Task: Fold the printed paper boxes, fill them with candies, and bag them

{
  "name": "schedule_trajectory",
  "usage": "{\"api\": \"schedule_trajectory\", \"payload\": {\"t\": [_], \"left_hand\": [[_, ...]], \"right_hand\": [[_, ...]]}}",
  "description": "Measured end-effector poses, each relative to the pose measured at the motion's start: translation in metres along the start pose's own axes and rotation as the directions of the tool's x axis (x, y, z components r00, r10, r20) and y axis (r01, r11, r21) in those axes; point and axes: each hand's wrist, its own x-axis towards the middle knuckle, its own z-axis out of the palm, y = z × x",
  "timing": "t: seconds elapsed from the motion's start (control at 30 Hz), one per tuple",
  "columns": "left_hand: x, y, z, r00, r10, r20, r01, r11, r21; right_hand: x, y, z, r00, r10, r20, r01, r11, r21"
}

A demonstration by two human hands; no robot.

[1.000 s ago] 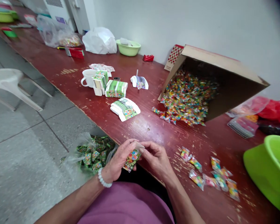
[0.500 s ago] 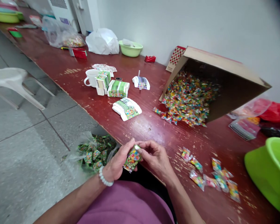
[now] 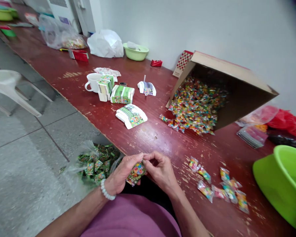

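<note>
My left hand (image 3: 122,172), with a pale bead bracelet at the wrist, is closed around a small green printed candy box (image 3: 136,173). At the box's upper end my right hand (image 3: 160,169) pinches the edge between thumb and fingers, partly hiding it. Below the table edge, a clear plastic bag (image 3: 75,168) full of similar green boxes stands to the left. Several wrapped candies (image 3: 220,193) lie on the table to the right of my hands. A fanned stack of flat green-and-white cartons (image 3: 132,116) lies ahead.
A tilted cardboard box (image 3: 236,70) spills many wrapped candies (image 3: 194,108) onto the red table (image 3: 108,121). Banded carton bundles (image 3: 122,94) sit beside a white mug (image 3: 93,82). A green tub (image 3: 273,184) stands far right, a white stool (image 3: 7,82) on the left floor.
My right thumb and fingers have closed in over the box's upper end, covering more of it. The whole view has shifted slightly, so things appear a little further left.
</note>
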Motion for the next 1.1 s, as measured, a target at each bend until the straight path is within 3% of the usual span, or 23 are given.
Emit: {"api": "schedule_trajectory", "payload": {"t": [0.1,0.2,0.3,0.43,0.63,0.77,0.9,0.97,1.1], "left_hand": [[-0.001,0.007,0.001,0.998,0.052,0.03,-0.054,0.997,0.052],[0.001,0.01,-0.002,0.993,0.101,0.057,-0.102,0.995,0.019],[0.003,0.008,-0.005,0.998,0.012,0.057,-0.005,0.993,-0.118],[0.006,0.002,-0.005,0.992,-0.119,0.052,0.129,0.952,-0.277],[0.013,-0.006,-0.006,0.999,-0.019,-0.037,0.006,0.948,-0.32],[0.016,-0.004,-0.006,0.995,-0.019,-0.103,-0.02,0.93,-0.367],[0.011,-0.01,-0.003,0.995,0.068,-0.08,-0.092,0.928,-0.361],[0.008,-0.016,-0.004,0.991,0.106,-0.086,-0.13,0.928,-0.35],[-0.005,-0.026,-0.019,0.989,0.146,-0.021,-0.144,0.928,-0.343]], "right_hand": [[0.002,0.002,0.0,0.996,0.071,0.051,-0.078,0.985,0.156],[0.0,-0.004,0.002,0.998,0.001,0.06,-0.013,0.982,0.191],[-0.006,-0.009,0.005,0.996,-0.081,0.047,0.071,0.981,0.182],[-0.012,-0.001,0.007,0.972,-0.235,0.006,0.235,0.971,-0.04],[-0.014,0.011,0.012,0.927,-0.375,0.027,0.36,0.864,-0.352],[-0.014,0.01,0.02,0.875,-0.45,0.178,0.462,0.669,-0.582],[-0.017,0.018,0.025,0.843,-0.495,0.209,0.453,0.446,-0.772],[-0.017,0.023,0.025,0.828,-0.509,0.235,0.481,0.427,-0.766],[-0.015,0.023,0.03,0.811,-0.499,0.306,0.566,0.535,-0.627]]}}
